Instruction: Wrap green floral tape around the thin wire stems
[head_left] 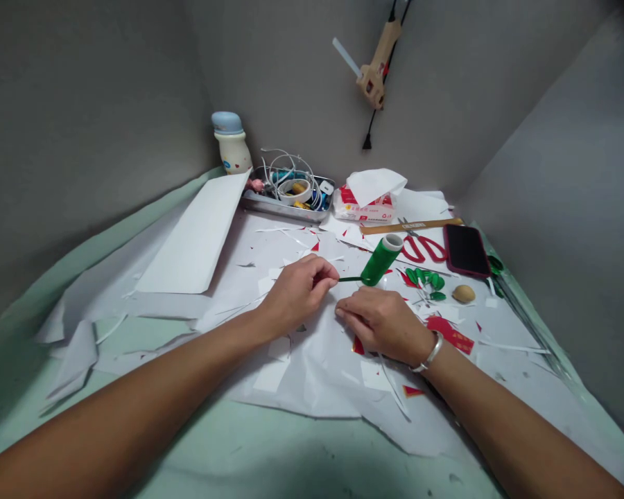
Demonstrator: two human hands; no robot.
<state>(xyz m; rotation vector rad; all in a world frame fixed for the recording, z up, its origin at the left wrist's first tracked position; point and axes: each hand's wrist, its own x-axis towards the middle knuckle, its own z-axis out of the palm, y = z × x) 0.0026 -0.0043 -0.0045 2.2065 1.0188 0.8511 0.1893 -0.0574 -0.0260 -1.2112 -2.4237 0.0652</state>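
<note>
My left hand is closed in a pinch on a thin dark green stem, which sticks out to the right from the fingertips. The stem's far end meets the base of a green thread spool in this view; whether they touch, I cannot tell. The spool leans to the right, its white core showing at the top. Just below it, my right hand is closed with thumb and fingers together, a silver bracelet at the wrist. Anything between those fingers is too small to make out. Green leaf-shaped pieces lie right of the spool.
Red-handled scissors, a ruler, a phone and a brown nut-like ball lie right. Behind are a metal tray, a tissue pack and a bottle. A glue gun hangs above. Paper scraps surround the hands.
</note>
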